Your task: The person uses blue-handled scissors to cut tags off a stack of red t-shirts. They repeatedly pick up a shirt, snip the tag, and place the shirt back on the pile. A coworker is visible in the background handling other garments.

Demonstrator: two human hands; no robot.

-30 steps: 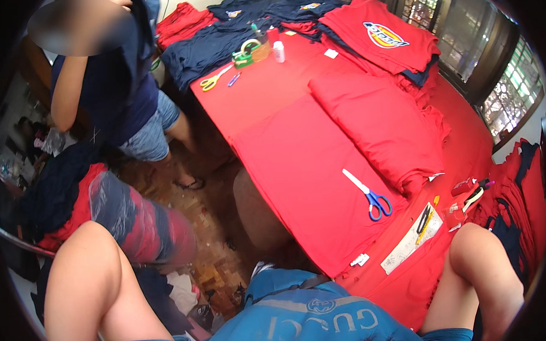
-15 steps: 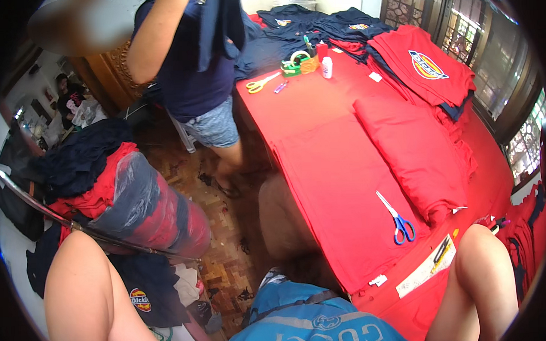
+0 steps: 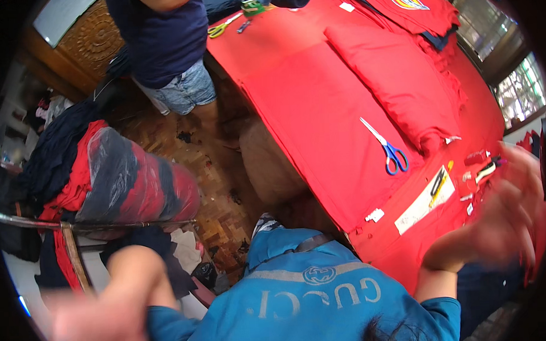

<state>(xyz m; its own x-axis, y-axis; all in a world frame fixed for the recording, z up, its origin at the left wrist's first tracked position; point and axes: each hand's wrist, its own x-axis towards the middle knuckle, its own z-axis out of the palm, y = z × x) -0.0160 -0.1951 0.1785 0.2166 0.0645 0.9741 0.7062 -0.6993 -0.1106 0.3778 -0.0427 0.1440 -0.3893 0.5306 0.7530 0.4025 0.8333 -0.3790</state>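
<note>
My left hand (image 3: 98, 324) is at the lower left, smeared by motion, so its fingers cannot be made out. Over the table's right end my right hand (image 3: 512, 213) is raised and also blurred. Its fingers look spread, and nothing shows in them. Close to it on the red cloth lie a white paper piece (image 3: 414, 216) with a yellow-and-black cutter (image 3: 438, 186) on top, and several small items. Blue-handled scissors (image 3: 395, 158) rest farther in, on flat red fabric (image 3: 320, 139). Beside them is a thick folded red bundle (image 3: 396, 88).
A co-worker (image 3: 160, 42) in a dark shirt and denim shorts stands at the table's far left side. Yellow scissors (image 3: 223, 26) and a green tape dispenser (image 3: 253, 7) sit near that person. A plastic-wrapped roll (image 3: 138, 178) stands at left beside a metal rail (image 3: 34, 224).
Both my hands have come into view with bent arms, where raised elbows showed before. My view has tilted lower, and the co-worker's arm and dark cloth have come down over the table.
</note>
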